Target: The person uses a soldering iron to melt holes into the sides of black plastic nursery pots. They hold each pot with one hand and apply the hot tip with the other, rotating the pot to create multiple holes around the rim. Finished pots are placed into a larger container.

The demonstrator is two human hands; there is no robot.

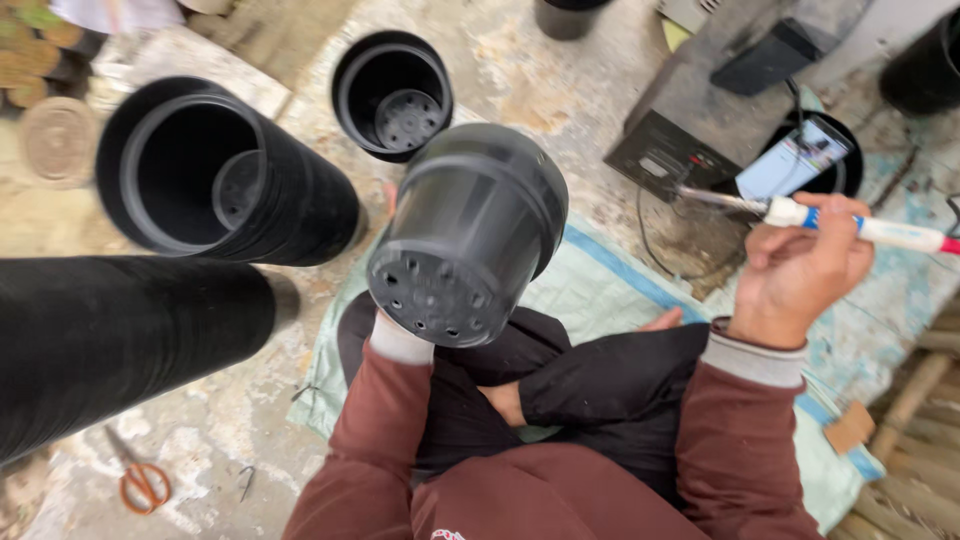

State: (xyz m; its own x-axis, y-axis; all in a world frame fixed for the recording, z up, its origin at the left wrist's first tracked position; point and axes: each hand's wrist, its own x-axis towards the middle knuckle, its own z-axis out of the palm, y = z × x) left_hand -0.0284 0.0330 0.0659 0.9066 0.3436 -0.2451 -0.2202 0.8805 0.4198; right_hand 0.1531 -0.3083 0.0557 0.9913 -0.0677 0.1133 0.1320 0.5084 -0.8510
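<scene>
Judging by its thin moulded wall, the black plastic pot (pixel 468 232) looks light and fairly stiff, with some give if squeezed at the mouth; the smooth sides could slip, so the thicker rim band or the inside of the mouth seems the surest place to take hold. It is held up over the person's crossed legs, tipped so its round base with a ring of small drain holes faces the camera. The left hand (pixel 392 322) is almost wholly hidden behind the pot, apparently carrying it from within or behind, though how its fingers close cannot be told. The right hand (pixel 800 265) is curled tight around a white tool with a blue band (pixel 850 225), its metal tip pointing left towards a dark box with a cable (pixel 700 120). On the concrete floor (pixel 560 90) beyond stand a single empty pot (pixel 392 95) and, towards the left edge, long nested stacks of pots (pixel 225 180). Orange-handled scissors (pixel 143 483) lie near the floor's lower left corner.
</scene>
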